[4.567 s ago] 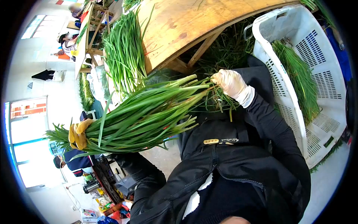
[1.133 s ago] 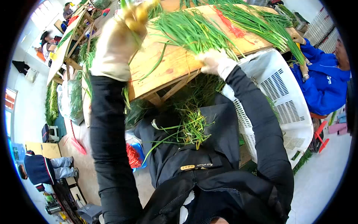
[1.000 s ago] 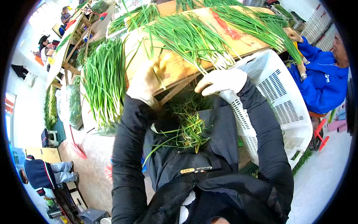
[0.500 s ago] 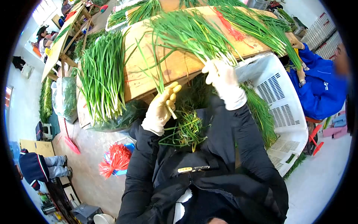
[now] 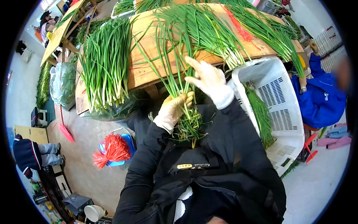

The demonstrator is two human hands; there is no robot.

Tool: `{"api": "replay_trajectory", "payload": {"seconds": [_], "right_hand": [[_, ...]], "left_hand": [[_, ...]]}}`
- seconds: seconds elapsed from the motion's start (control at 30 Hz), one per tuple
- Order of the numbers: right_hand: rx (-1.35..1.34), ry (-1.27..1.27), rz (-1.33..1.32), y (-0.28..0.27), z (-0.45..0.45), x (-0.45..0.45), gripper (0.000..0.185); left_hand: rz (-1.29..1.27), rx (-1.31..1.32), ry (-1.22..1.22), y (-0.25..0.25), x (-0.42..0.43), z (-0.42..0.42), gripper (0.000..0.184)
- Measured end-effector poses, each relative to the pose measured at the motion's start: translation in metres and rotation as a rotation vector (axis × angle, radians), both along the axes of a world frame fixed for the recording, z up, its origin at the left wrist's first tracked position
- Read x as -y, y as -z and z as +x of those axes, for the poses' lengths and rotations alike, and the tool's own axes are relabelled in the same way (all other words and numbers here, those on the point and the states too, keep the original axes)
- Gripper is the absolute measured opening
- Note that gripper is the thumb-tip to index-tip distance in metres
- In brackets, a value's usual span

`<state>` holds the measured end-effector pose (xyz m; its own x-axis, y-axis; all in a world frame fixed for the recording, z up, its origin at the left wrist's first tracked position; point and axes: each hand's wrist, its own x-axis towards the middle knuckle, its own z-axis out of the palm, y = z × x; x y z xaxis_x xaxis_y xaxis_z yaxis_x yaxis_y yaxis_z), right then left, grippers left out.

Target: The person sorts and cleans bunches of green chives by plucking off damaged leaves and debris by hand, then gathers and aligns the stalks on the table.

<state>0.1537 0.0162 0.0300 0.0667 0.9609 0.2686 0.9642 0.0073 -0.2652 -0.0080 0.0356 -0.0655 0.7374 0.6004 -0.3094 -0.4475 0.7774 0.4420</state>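
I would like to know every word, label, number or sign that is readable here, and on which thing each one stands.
"Full...": light script on the black clothing at the wearer's waist; first word likely, the rest too small to read.
Gold label beside it: has marks, too small to read.
White mark on the blue jacket: too small to read.
I can read no other text.

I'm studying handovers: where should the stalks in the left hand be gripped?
Probably just beyond the left hand, from the wearer's right: its fingers curl around the lower part, while the stalks extend exposed toward the table, with the right hand close beside them.
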Motion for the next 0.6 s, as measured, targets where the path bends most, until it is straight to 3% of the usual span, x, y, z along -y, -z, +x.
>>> {"api": "replay_trajectory", "payload": {"seconds": [0.03, 0.1, 0.2, 0.23, 0.27, 0.3, 0.33, 0.37, 0.4, 0.43, 0.5, 0.57, 0.6], "right_hand": [[0.154, 0.043, -0.024, -0.001, -0.003, -0.016, 0.050], [0.234, 0.070, -0.357, 0.004, 0.005, -0.057, 0.038], [-0.218, 0.009, -0.203, 0.019, 0.036, -0.094, 0.029], [-0.220, 0.050, -0.163, 0.015, 0.047, -0.112, 0.026], [-0.453, 0.203, -0.175, -0.013, 0.045, -0.111, 0.023], [-0.682, 0.081, 0.028, -0.003, 0.067, -0.125, 0.020], [-0.688, -0.050, 0.244, -0.016, 0.077, -0.122, 0.016], [-0.843, -0.077, 0.290, -0.026, 0.084, -0.120, 0.016], [-0.491, 0.050, 0.248, -0.044, 0.087, -0.108, 0.022], [-0.094, 0.013, 0.433, -0.046, 0.092, -0.097, 0.029], [0.014, -0.003, 0.288, -0.033, 0.098, -0.069, 0.035], [-0.347, 0.028, -0.467, -0.052, 0.066, -0.022, 0.042], [-0.500, 0.005, -0.662, -0.046, 0.049, -0.002, 0.046]], "left_hand": [[-0.003, -0.048, -0.013, -0.002, 0.001, 0.001, 0.031], [-0.007, -0.036, -0.012, -0.008, 0.003, 0.002, 0.029], [0.004, -0.142, -0.007, -0.013, 0.005, 0.002, 0.027], [0.000, -0.139, -0.012, -0.008, 0.004, 0.000, 0.027], [0.009, -0.123, 0.009, -0.002, 0.004, -0.001, 0.027], [0.018, -0.107, 0.032, 0.002, 0.004, -0.003, 0.028], [0.002, -0.085, 0.029, 0.001, 0.004, -0.002, 0.030], [0.017, -0.036, 0.044, 0.004, 0.003, -0.002, 0.034], [0.004, 0.018, 0.105, 0.004, 0.000, -0.003, 0.038], [-0.008, 0.073, 0.164, 0.004, -0.002, -0.005, 0.041], [0.058, 0.059, 0.216, 0.005, -0.007, -0.005, 0.043], [0.129, 0.008, 0.219, 0.001, -0.010, -0.007, 0.042], [0.128, -0.022, 0.213, 0.009, -0.013, -0.004, 0.042]]}}
